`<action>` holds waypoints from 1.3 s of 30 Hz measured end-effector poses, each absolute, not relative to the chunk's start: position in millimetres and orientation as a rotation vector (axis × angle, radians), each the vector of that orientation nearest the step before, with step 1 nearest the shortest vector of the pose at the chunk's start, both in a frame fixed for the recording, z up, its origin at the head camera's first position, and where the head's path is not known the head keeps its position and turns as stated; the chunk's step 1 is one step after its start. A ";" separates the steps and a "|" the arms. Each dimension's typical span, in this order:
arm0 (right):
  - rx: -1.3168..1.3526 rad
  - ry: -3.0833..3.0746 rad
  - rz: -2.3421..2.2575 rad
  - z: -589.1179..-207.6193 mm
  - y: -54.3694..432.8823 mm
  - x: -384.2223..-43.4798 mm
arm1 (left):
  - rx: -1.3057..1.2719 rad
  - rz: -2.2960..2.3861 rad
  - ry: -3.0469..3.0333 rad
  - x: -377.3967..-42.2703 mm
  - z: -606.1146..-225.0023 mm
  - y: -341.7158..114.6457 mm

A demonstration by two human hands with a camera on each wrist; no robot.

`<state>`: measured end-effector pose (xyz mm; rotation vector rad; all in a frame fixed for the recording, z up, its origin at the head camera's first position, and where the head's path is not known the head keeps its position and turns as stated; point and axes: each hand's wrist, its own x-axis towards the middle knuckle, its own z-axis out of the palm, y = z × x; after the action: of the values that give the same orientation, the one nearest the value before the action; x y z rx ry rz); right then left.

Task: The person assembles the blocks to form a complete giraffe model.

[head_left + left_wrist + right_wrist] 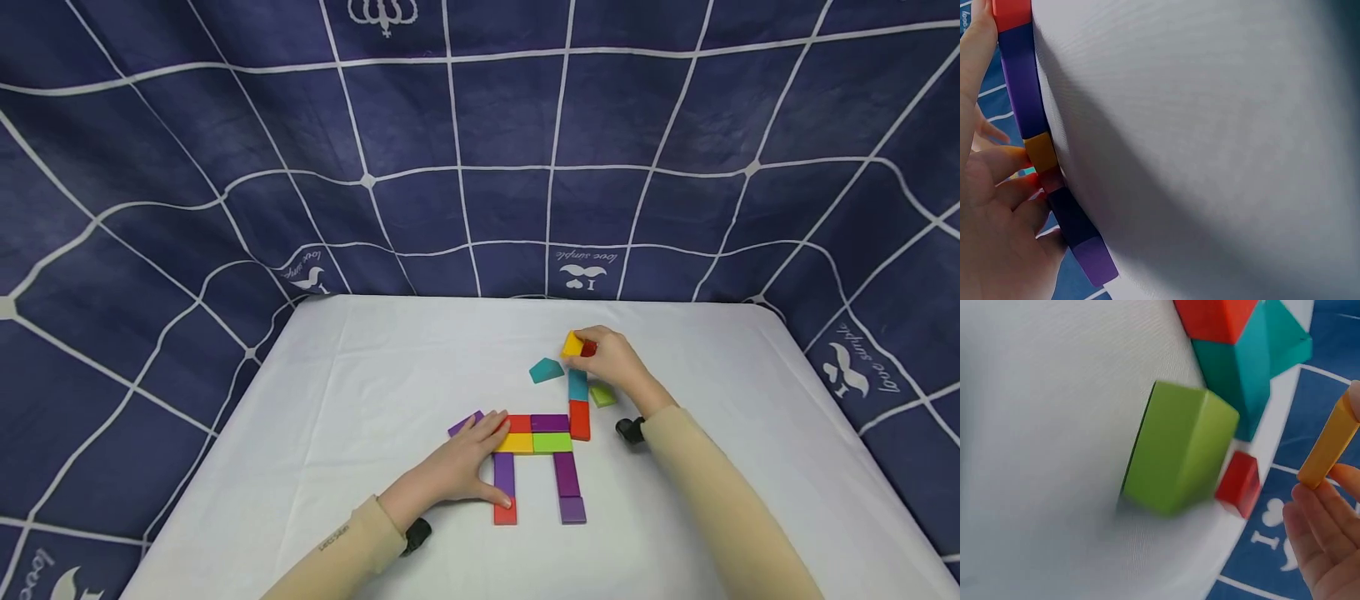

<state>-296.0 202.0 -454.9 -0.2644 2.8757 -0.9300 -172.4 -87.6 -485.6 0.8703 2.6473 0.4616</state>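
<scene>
My right hand (611, 358) pinches a yellow block (572, 343) between thumb and fingers, and the right wrist view shows this block (1330, 445) held off the table. Below it stand a teal block (577, 385) and a red block (579, 420) in a column. With fingers spread, my left hand (461, 462) rests on the left side of a flat figure of blocks. Its fingertips touch the yellow block (517, 442) and red block (519, 423); its thumb lies by the lower red block (506, 512). Part of a slanted purple block (465, 423) hides behind the fingers.
Near the right hand lie a teal angular block (546, 370), a green block (602, 395) and a small dark red block (1239, 484). Purple blocks (567, 475) form the figure's right leg. A white cloth (360, 375) covers the table; dark blue curtains (502, 208) surround it.
</scene>
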 end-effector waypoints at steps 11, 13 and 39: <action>-0.279 2.918 -0.729 -472.2 196.4 -311.7 | 0.904 0.457 2.655 -172.1 -487.6 -87.9; -0.287 2.940 -0.691 -475.3 200.8 -311.3 | 0.908 0.454 2.655 -172.0 -487.6 -87.2; -0.457 2.872 -0.614 -484.7 213.1 -299.5 | 0.880 0.481 2.655 -172.6 -487.8 -88.2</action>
<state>-299.5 213.1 -484.7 -0.4569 2.8721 -0.6143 -172.6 -88.2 -487.8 0.8795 2.6550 0.4805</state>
